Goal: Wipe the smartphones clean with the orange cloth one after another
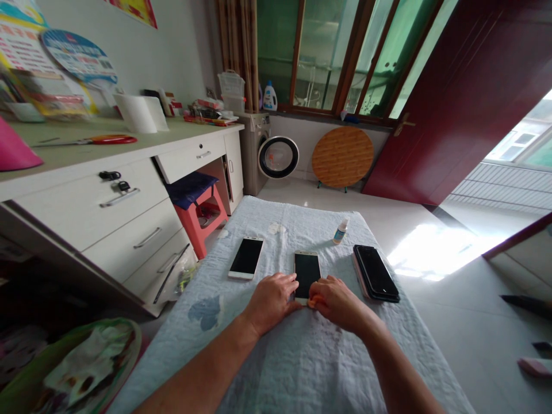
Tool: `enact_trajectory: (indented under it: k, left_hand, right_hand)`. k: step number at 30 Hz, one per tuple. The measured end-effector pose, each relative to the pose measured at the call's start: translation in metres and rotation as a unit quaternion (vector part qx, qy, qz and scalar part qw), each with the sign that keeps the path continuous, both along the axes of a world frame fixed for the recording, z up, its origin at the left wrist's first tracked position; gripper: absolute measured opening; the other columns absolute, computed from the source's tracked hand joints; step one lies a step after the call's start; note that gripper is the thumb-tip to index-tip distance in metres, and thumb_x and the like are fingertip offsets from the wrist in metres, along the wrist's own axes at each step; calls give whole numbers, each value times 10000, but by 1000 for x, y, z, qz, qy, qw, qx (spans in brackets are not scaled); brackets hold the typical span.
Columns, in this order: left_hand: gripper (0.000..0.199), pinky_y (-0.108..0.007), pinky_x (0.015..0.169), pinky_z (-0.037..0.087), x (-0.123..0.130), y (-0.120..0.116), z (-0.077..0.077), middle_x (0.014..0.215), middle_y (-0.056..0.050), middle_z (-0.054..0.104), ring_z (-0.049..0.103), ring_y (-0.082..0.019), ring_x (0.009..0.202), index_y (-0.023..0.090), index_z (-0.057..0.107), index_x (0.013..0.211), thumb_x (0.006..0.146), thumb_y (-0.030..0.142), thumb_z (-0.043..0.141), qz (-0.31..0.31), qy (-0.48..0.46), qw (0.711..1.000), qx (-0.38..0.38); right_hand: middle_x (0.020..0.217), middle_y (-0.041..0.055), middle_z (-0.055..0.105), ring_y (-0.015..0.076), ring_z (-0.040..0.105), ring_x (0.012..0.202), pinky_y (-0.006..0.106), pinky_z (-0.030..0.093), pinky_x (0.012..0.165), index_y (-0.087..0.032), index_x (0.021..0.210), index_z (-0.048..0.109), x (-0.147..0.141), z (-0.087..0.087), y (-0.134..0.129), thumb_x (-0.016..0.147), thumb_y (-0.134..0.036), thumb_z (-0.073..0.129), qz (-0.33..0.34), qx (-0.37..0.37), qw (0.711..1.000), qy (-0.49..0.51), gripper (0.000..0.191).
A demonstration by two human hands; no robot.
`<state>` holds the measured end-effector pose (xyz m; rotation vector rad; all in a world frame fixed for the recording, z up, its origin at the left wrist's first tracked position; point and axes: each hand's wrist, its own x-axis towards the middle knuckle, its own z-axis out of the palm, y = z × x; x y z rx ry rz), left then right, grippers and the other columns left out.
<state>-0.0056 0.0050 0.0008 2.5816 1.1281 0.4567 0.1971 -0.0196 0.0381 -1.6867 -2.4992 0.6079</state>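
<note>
A smartphone [307,269] with a dark screen and pale frame lies flat on the cloth-covered table [267,356]. My left hand [272,296] grips it at the lower left, fingers along its side and thumb by the bottom edge. Pinched in my right hand [338,299] is a small orange cloth [316,301], pressed against the phone's lower right corner; most of the cloth is hidden by the fingers. A white smartphone [246,257] lies to the left. On the right, a black phone [376,273] rests on a pinkish item. Behind it stands a small spray bottle [340,231].
Along the left runs a white desk [125,213] with red-handled scissors [112,139] and a paper roll [140,113] on top. A stool [198,213] is tucked beneath it. Farther back are a washing machine [254,144] with its door open and a round wooden tabletop [342,156].
</note>
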Motion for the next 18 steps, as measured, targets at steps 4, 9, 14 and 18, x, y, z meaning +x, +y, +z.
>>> enact_trajectory:
  k: [4,9,14,18]
  left_hand:
    - [371,-404,973,461,1,-2,0,1297,-90,603,581,-263,1135,198,647,1134,816,384,697,5,4,1000,13]
    - [381,-402,970,462,-1,-2,-1,1301,-88,600,580,-265,1131,194,644,1137,802,361,718,4,3,1000,14]
    - [387,-408,974,453,-1,-1,1,1300,-94,599,573,-273,1137,192,639,1141,808,375,709,-2,1,1000,3]
    - [372,-411,975,444,-1,-1,3,1312,-101,588,566,-278,1144,193,644,1121,813,395,696,-4,1,1000,-5]
  right_hand:
    - [869,21,690,172,562,836,261,337,776,-212,847,673,15,1,3,772,-159,516,-7,-29,1000,-6,182]
    - [843,24,692,167,576,808,244,341,711,-212,837,679,21,3,3,762,-164,529,-10,-38,999,-19,175]
    - [795,25,668,152,564,760,252,342,729,-203,811,668,17,-7,9,833,-170,509,-45,53,998,-5,165]
    - [838,40,644,163,547,811,265,345,793,-198,850,670,10,-24,20,881,-165,487,-119,150,981,9,188]
